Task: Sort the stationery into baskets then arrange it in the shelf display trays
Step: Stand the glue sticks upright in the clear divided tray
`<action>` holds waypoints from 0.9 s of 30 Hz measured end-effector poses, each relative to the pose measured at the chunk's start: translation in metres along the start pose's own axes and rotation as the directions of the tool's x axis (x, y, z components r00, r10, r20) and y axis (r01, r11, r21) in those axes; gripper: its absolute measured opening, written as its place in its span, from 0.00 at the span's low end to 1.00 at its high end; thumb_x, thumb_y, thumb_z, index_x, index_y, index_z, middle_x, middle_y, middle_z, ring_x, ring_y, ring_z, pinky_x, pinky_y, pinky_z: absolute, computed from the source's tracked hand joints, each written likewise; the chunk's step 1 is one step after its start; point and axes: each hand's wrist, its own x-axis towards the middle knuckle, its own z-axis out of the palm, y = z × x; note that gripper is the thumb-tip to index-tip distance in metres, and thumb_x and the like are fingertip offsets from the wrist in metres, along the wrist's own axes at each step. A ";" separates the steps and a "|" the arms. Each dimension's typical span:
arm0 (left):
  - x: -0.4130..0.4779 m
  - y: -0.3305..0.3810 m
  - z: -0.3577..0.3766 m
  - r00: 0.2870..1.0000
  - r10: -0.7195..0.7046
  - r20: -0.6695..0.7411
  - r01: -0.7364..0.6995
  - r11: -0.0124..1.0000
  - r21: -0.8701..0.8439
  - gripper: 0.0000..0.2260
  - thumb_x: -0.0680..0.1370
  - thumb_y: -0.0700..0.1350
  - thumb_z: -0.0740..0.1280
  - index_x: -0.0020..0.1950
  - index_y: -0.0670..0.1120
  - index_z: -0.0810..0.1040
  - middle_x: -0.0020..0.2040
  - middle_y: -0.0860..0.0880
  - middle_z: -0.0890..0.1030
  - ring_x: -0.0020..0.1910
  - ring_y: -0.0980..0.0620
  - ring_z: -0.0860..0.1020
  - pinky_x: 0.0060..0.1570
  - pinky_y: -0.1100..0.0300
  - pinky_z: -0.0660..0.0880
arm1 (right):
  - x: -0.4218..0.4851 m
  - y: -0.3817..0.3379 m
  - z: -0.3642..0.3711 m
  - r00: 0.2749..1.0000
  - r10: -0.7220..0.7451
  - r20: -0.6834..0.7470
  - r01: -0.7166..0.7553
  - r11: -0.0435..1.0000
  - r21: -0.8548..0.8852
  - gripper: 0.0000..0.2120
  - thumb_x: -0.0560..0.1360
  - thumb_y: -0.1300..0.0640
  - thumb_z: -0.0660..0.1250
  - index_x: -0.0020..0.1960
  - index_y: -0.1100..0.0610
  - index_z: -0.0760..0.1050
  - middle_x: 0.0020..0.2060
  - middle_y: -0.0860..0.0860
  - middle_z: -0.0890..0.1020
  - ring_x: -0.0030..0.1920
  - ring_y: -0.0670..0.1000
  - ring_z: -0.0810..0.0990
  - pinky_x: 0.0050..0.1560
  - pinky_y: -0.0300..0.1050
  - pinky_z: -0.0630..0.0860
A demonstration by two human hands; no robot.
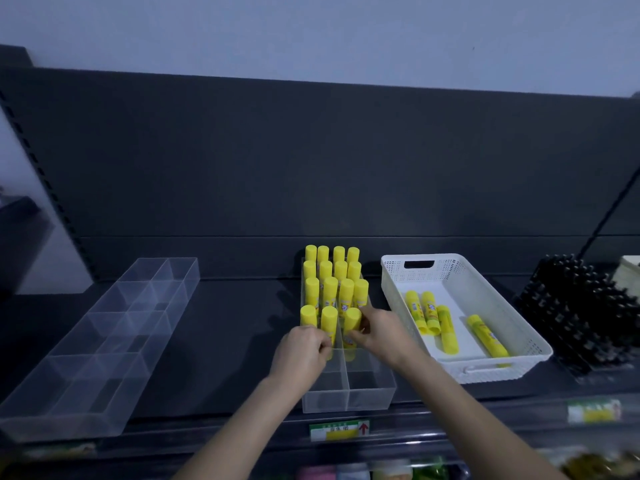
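Several yellow glue sticks (331,271) stand upright in the back compartments of a clear divided display tray (348,393) on the dark shelf. My left hand (303,351) pinches the base of an upright glue stick (329,318) in the tray's front row. My right hand (377,329) grips another upright glue stick (351,322) beside it. The tray's two nearest compartments hold nothing. To the right, a white perforated basket (519,348) holds several more glue sticks (486,336) lying flat.
A second clear divided tray (104,341) lies at the left, with nothing in it. A black tiered rack of dark pens (581,317) stands at the far right. Price labels (339,431) run along the shelf's front edge. The shelf's dark back panel rises behind.
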 end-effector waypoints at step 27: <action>0.062 0.180 0.070 0.982 -0.184 0.047 0.189 0.959 -0.211 0.10 0.80 0.40 0.59 0.55 0.41 0.78 0.50 0.44 0.80 0.55 0.45 0.78 0.48 0.60 0.70 | -0.034 0.179 -0.132 0.980 0.160 0.121 -0.154 0.986 -0.055 0.09 0.77 0.61 0.57 0.38 0.59 0.66 0.39 0.55 0.75 0.48 0.59 0.73 0.38 0.43 0.57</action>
